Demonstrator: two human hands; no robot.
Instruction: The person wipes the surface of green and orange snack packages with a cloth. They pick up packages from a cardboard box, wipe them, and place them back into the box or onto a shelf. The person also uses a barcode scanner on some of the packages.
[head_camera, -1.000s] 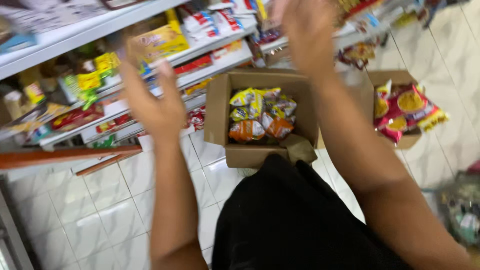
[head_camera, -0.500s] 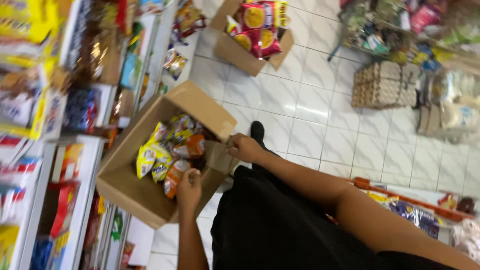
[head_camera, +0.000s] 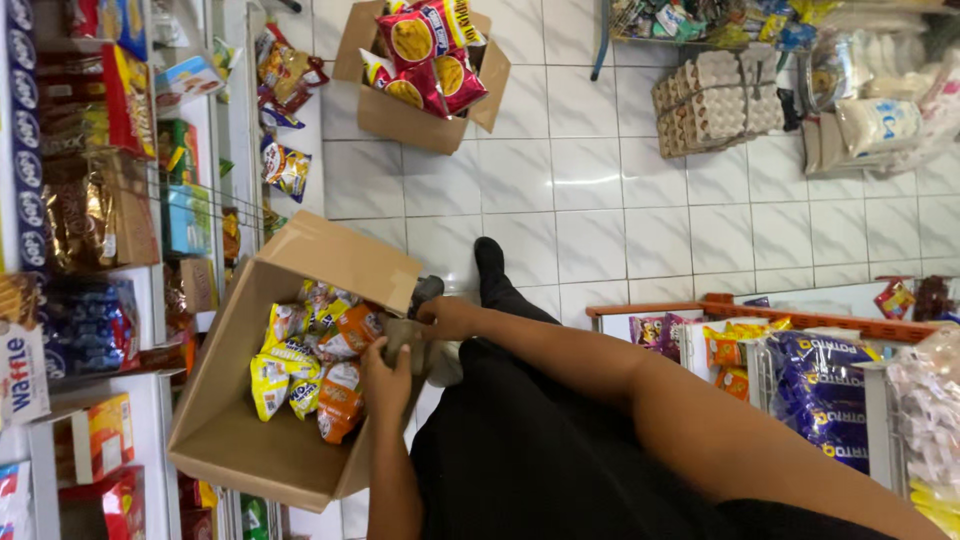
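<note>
**Both hands on the flap of the snack box**

We take the open cardboard box (head_camera: 250, 440) of snack packets as our landmark; it sits on the white tiled floor (head_camera: 600, 200), close against the store shelves (head_camera: 90, 250) full of packaged goods. Beyond the box, farther along the floor, we see a second cardboard box (head_camera: 400, 110) filled with red packets, and well apart from it a stack of egg trays (head_camera: 710, 100). On the side of the box away from the shelves stands an orange-framed rack (head_camera: 800, 315) with blue and yellow bags.

At the box's near edge we see a small brown flap (head_camera: 408, 340). Our left hand (head_camera: 385, 380) lies curled over it from the packet side, fingers closed on the cardboard. Our right hand (head_camera: 447, 318) grips the same flap from the outer side, fingers bent round it. Inside the box, the yellow and orange packets (head_camera: 315, 365) lie piled just beside the left hand.
</note>
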